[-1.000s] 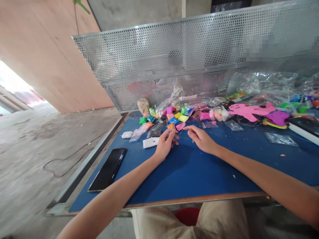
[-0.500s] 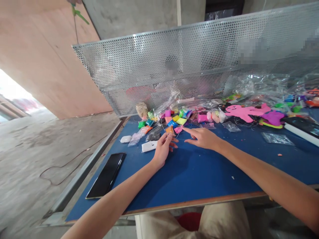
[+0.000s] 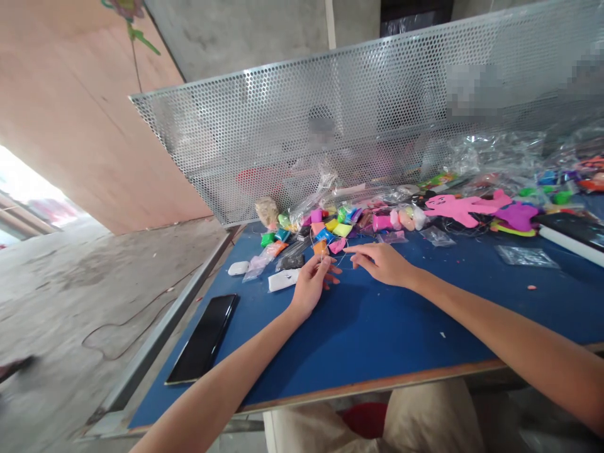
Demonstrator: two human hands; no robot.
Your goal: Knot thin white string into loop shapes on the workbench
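Note:
My left hand (image 3: 312, 282) is closed, with thumb and forefinger pinched on a thin pale strand (image 3: 346, 241) that curves up in a loop. Right of it, my right hand (image 3: 383, 263) has its forefinger stretched out towards the strand and its thumb a little below, its other fingers partly bent. Whether that fingertip touches the strand is too fine to tell. Just beyond the fingers lie an orange packet (image 3: 320, 248), a pink packet (image 3: 338, 246) and a blue packet (image 3: 324, 235). A white case-like object (image 3: 283, 280) rests left of my left hand.
A black phone (image 3: 202, 340) lies on the blue tabletop (image 3: 358, 340) at left. Behind the packets stands a perforated metal panel (image 3: 283, 126). To the right are a pink figure-shaped piece (image 3: 455, 209), clear plastic bags (image 3: 527, 257) and a black-and-white device (image 3: 573, 238).
My right forefinger and thumb have come closer together, and the fingertip has dropped slightly away from the pink packet. My left hand stays pinched in nearly the same place. The view has shifted slightly.

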